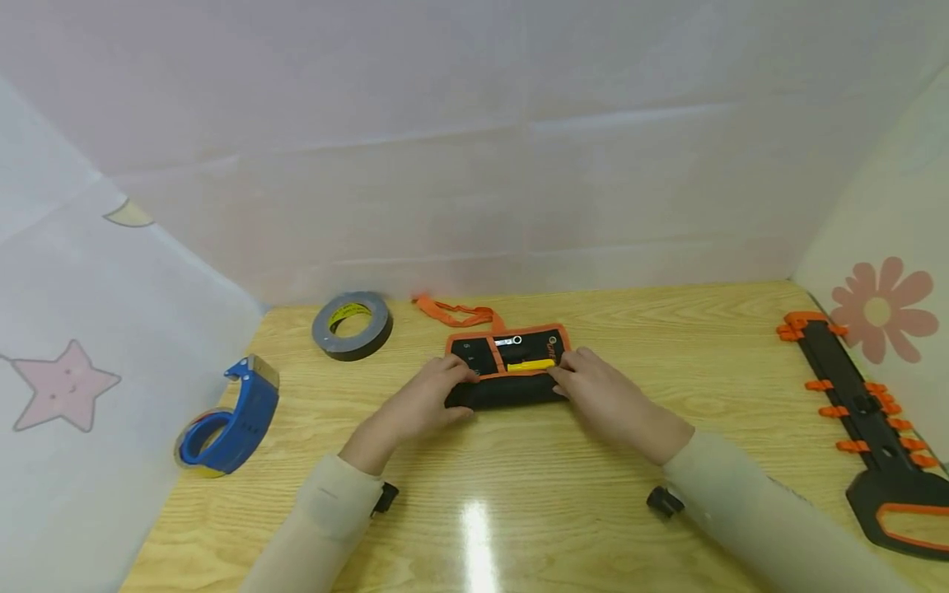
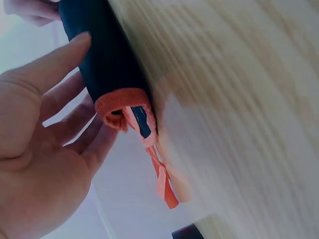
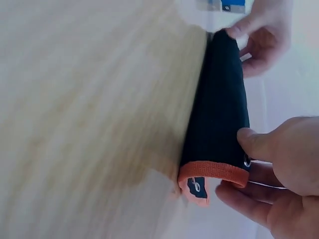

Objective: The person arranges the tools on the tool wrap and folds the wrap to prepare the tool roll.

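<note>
A black tool roll (image 1: 511, 394) with orange edging lies partly rolled up on the table, its near part forming a thick tube. On its flat far part are a yellow tool (image 1: 530, 365) and a silver piece with a ring end (image 1: 507, 340). My left hand (image 1: 426, 401) grips the roll's left end, thumb on the near side and fingers over the top. At the right end, my right hand (image 1: 604, 397) holds the roll the same way. In the right wrist view, the tube (image 3: 219, 104) shows an open orange-trimmed end. An orange strap (image 1: 463, 316) trails from the far edge.
A grey tape roll (image 1: 352, 326) lies at the back left. Nearer on the left is a blue tape dispenser (image 1: 240, 424). A black rack with orange clips (image 1: 853, 395) lies along the right edge. Fabric walls (image 1: 445, 206) stand behind and at both sides.
</note>
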Tool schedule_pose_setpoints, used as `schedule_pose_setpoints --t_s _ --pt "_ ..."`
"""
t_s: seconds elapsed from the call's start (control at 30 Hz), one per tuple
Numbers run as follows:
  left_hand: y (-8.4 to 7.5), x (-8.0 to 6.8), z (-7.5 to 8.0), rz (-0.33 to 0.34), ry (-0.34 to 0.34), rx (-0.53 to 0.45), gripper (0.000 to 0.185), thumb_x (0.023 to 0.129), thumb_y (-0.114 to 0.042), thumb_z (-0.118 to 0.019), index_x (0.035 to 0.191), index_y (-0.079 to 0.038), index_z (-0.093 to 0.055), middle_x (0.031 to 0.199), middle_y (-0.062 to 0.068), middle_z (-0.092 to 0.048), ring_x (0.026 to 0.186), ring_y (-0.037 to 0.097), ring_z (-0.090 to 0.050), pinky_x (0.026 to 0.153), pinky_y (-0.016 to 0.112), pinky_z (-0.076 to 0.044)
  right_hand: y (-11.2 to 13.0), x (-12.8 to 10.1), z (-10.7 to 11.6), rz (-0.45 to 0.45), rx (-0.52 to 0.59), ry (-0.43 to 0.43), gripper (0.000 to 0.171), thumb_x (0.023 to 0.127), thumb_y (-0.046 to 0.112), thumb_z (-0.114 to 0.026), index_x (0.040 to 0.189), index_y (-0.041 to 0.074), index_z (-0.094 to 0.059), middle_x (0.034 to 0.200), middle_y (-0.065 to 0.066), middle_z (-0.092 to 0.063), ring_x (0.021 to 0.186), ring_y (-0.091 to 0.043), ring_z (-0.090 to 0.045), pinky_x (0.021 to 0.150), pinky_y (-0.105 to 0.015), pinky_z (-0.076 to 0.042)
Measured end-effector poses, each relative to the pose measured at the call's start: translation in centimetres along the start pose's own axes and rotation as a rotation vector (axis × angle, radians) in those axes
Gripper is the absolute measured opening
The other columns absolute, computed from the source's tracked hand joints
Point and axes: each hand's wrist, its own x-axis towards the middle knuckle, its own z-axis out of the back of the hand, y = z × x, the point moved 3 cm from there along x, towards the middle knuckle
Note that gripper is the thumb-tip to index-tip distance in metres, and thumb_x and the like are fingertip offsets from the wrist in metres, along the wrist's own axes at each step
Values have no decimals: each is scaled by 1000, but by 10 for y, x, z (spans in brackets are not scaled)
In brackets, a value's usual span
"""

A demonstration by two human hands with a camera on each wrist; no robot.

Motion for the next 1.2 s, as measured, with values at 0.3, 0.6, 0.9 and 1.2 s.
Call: schedule_pose_setpoints --t_s 0.3,0.6,0.9,1.2 --pt "3 9 -5 -12 54 78 55 95 -8 -84 145 -6 -63 138 13 -65 133 35 -60 116 51 -50 -22 10 -9 -101 169 106 29 108 11 -66 129 -7 -73 113 -15 -75 103 -30 -71 90 -43 -62" --pt "7 17 -3 9 39 53 42 100 -5 -77 140 -6 -67 140 14 -71 134 34 -66 116 51 -52 -26 -4 -18 -165 204 65 54 100 32 -81 139 -3 -68 136 -16 -65 124 -32 -61 104 -48 -57" --pt "9 25 2 46 -10 -15 31 105 -7 -69 136 -6 -72 133 12 -76 126 33 -72 106 49 -59 -19 -5 -17 -85 41 52 72 91 27 -90 146 -9 -59 134 -22 -66 120 -36 -65 104 -50 -57" --pt "18 35 7 161 -67 -195 26 108 -10 -67 132 -7 -75 134 11 -75 121 30 -73 102 48 -60 -22 -1 -12 -122 111 130 62 98 25 -82 145 -9 -60 139 -23 -63 122 -35 -68 104 -49 -59"
